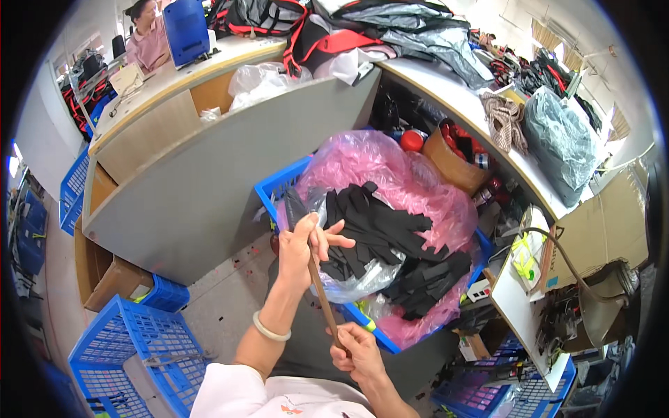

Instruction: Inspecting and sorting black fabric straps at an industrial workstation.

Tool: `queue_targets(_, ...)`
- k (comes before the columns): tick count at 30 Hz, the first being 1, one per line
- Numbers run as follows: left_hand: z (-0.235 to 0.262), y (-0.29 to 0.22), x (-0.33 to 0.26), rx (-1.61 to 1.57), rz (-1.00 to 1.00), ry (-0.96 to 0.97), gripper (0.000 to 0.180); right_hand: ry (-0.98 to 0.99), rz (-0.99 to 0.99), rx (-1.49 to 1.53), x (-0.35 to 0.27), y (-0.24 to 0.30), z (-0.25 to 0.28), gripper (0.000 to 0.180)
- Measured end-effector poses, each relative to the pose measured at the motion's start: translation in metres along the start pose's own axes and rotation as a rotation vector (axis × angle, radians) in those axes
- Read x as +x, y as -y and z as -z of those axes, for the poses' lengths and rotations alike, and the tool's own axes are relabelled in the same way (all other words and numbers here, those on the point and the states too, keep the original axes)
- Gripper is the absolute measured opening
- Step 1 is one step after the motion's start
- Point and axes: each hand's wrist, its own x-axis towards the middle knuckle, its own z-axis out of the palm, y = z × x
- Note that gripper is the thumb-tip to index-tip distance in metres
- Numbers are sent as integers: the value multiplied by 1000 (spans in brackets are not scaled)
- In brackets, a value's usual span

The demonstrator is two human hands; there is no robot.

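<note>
My left hand (301, 245) is raised over the near corner of a blue plastic crate (275, 187), pinching the upper end of a thin brown stick (324, 301) together with a dark strap end. My right hand (355, 352) grips the stick's lower end close to my body. The crate is lined with a pink plastic bag (390, 167) and holds a heap of black fabric straps (390, 233) over a clear bag. A pale bangle (270, 328) circles my left wrist.
An empty blue crate (132, 348) lies at lower left beside a cardboard box (111, 279). A grey counter (209, 174) rises behind the crate. A worktop at right carries bags and cloth. Another person (148, 35) sits far back left. A desk lamp (592, 292) stands at right.
</note>
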Motion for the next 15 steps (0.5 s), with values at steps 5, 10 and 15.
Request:
queue_targets(5,-6,-18,-15,50,70,41,45,-161,243,-434,-9,14,25,17)
queue_targets(10,-26,32,-34,-59,85,87,44,-280,441,-492,-12,18,17,15)
queue_targets(15,-27,14,-38,90,45,157,56,-148,320,-336,-9,25,15,14)
